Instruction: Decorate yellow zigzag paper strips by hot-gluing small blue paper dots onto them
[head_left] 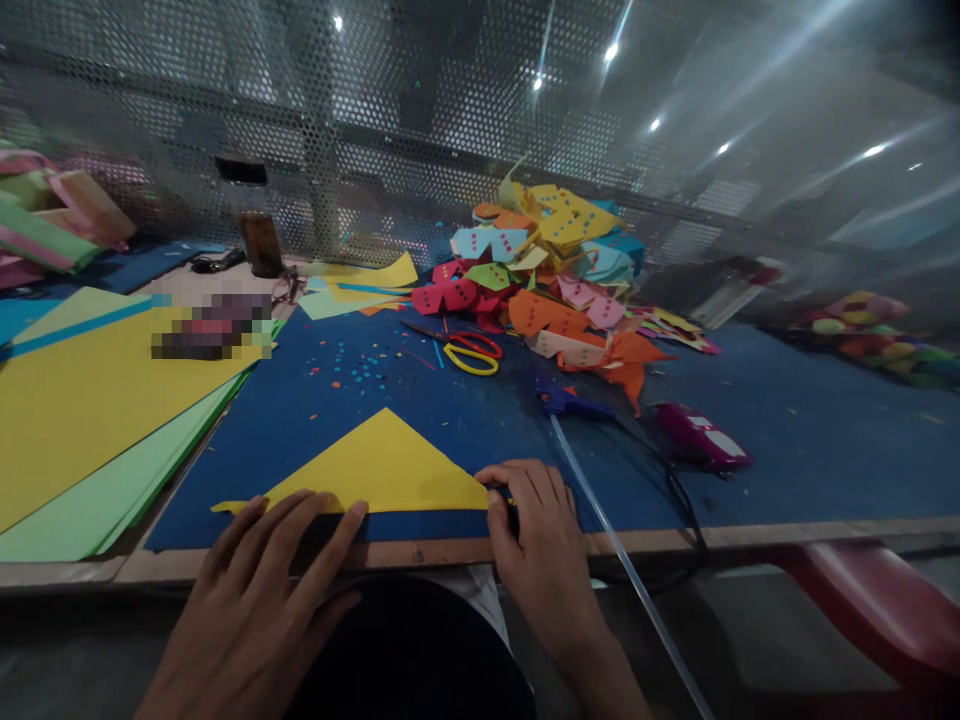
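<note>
The person is working a fold into the yellow paper (382,462), which is lying as a wide triangle on the blue surface (480,432) near its front edge. The left hand (266,575) is spreading its fingers along the lower edge; the right hand (544,545) is curling its fingers at the right corner, though I can't tell whether they're pinching it. Any further pressing seems to be calling for aligned layers and a steady corner.

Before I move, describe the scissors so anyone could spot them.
Find the big paper pile on the blue tabletop. The scissors lie just in front of it, left of the glue gun. One handle loop is red, the other yellow; the glue gun is blue.
</note>
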